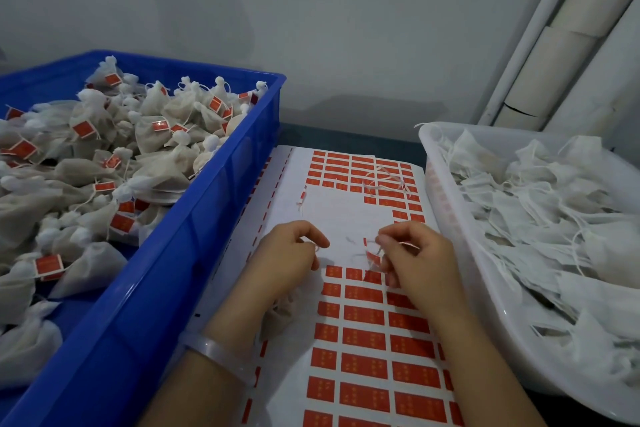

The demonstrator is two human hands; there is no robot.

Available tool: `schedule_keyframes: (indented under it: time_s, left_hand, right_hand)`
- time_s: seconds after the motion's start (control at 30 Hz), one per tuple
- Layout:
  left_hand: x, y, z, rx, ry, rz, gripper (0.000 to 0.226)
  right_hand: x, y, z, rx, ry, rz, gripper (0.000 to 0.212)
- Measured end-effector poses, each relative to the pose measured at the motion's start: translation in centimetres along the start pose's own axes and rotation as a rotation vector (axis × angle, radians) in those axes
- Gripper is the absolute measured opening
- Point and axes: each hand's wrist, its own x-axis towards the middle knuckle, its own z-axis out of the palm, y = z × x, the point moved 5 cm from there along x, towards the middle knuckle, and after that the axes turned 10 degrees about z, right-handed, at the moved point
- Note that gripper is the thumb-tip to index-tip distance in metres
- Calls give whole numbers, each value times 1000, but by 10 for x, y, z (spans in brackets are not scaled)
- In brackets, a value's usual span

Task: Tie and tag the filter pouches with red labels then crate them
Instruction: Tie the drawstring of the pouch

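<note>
A white sheet of red labels lies flat in front of me, with a bare patch in its middle where labels are gone. My right hand pinches a red label lifted at the patch's lower edge, with thin string at its fingertips. My left hand is curled, fingers pinched on a pouch string; a filter pouch lies half hidden under its wrist. The blue crate on the left holds several tied, tagged pouches.
A white plastic tub on the right is full of untied white pouches. Loose white strings lie on the far part of the sheet. A grey wall is behind, with pale tubes leaning in the right corner.
</note>
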Motion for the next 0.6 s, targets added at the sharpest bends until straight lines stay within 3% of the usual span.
schedule_keyframes:
  time_s: [0.13,0.3,0.47,0.6]
  left_hand:
    - [-1,0,0,7,4,-4,27]
    - [-1,0,-1,4,11,-2,23]
    - [1,1,-2,-21,5,-16,24]
    - [0,2,-5,-69,5,-38,27]
  right_hand:
    - [0,-2,-13,177,124,23,7]
    - [-6,-8,-17,141,205,-13,8]
    - [10,-26,-5,161,67,-52,13]
    - [46,-36,29,-13,-111,-32,18]
